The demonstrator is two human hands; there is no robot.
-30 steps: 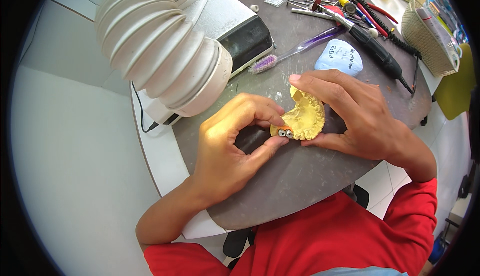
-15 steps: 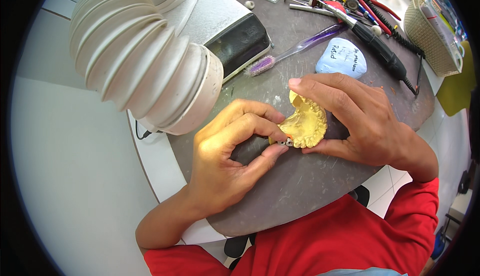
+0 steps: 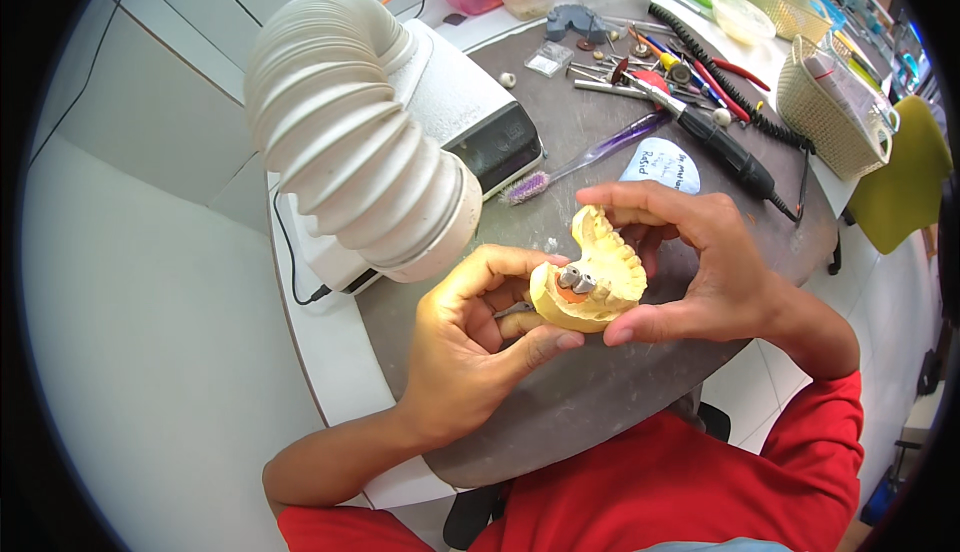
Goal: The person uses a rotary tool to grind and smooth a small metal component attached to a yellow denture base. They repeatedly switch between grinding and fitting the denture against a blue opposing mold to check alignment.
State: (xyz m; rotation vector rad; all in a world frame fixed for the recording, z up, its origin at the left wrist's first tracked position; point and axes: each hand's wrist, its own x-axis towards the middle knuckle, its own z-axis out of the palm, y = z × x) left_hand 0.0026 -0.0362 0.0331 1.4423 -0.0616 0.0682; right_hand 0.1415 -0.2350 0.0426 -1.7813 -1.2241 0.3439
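Observation:
Between my hands is a yellow plaster dental model (image 3: 618, 270), a horseshoe arch with a row of teeth, held tilted above the bench. Small grey metal tooth pieces (image 3: 575, 279) stand on its left end, beside an orange-red gum patch (image 3: 570, 294). My left hand (image 3: 470, 337) grips that end, thumb along the near lower edge and fingers behind. On the other side, my right hand (image 3: 715, 262) holds the arch with its thumb at the near edge and index finger near the far tip. Its other fingers are partly hidden behind the model.
A white ribbed suction hose (image 3: 350, 142) arches over the bench's left side. Beyond my hands lie a purple toothbrush (image 3: 590, 157), a pale blue labelled piece (image 3: 660, 167) and a black rotary handpiece (image 3: 730, 157). Loose burs and tools (image 3: 640, 62) and a woven basket (image 3: 835, 112) are farther back.
My left fingers have moved off the metal pieces to the model's outer edge, exposing them. The model is tilted differently, and the view has shifted to show more of the bench's back.

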